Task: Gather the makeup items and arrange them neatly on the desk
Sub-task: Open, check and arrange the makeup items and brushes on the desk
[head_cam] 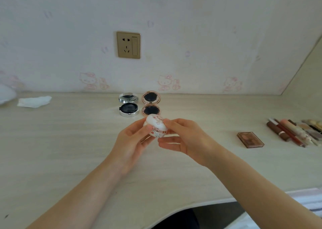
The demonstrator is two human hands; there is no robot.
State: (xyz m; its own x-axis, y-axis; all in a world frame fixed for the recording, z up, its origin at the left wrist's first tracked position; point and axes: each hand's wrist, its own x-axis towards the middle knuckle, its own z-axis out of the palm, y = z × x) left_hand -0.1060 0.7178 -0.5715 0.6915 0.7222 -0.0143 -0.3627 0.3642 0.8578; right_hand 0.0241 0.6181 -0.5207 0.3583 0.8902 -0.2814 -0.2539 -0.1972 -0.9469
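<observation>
Both my hands hold a small round white compact with a red and pink pattern (156,126) above the middle of the pale wood desk (69,141). My left hand (134,141) grips its left side, and my right hand (184,140) pinches its right side between thumb and fingers. Behind it, near the wall, two compacts lie open: a silver one (129,106) and a rose-gold one (151,103), side by side. At the right lie a brown eyeshadow palette (250,139) and a row of several lipsticks and pencils (294,131).
A crumpled white tissue (34,101) lies at the back left, with a white object (6,94) at the left edge. A gold wall socket (128,44) sits above the compacts. The desk's front edge curves inward at the bottom right.
</observation>
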